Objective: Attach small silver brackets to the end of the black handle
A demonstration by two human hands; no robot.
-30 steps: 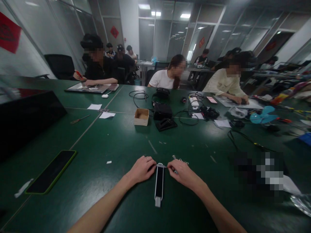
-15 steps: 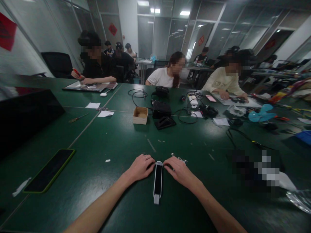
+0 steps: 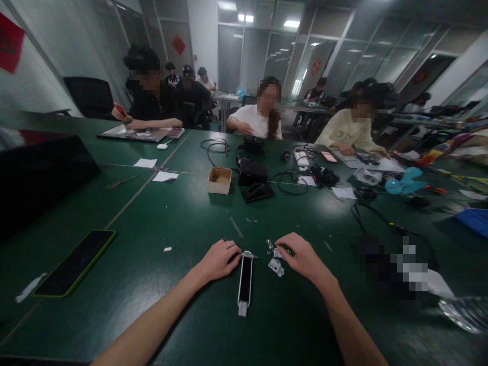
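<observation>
A long narrow device (image 3: 245, 282) with a black face and a pale frame lies on the green table (image 3: 183, 315), a small rod sticking out at its far end. My left hand (image 3: 220, 260) grips that far end from the left, thumb and fingers pressed together. To the right, my right hand (image 3: 299, 254) is at a small metal bracket, its fingertips pinched together over the small parts; what they hold is too small to make out. Nearer to me lies another metal bracket (image 3: 276, 267), and small shiny rings (image 3: 269, 244) sit just left of the fingertips.
A cardboard box (image 3: 219, 181) and a black case (image 3: 252, 172) stand beyond my hands. At left lie a green-edged phone (image 3: 76, 263) and a screwdriver (image 3: 122, 182). A blue fan (image 3: 406, 182) and cables are at right. Several people sit across the table.
My right hand has moved right, off the device's far end, to the small metal parts, and the brackets now show. My left hand stays at the device. The person in white opposite has turned.
</observation>
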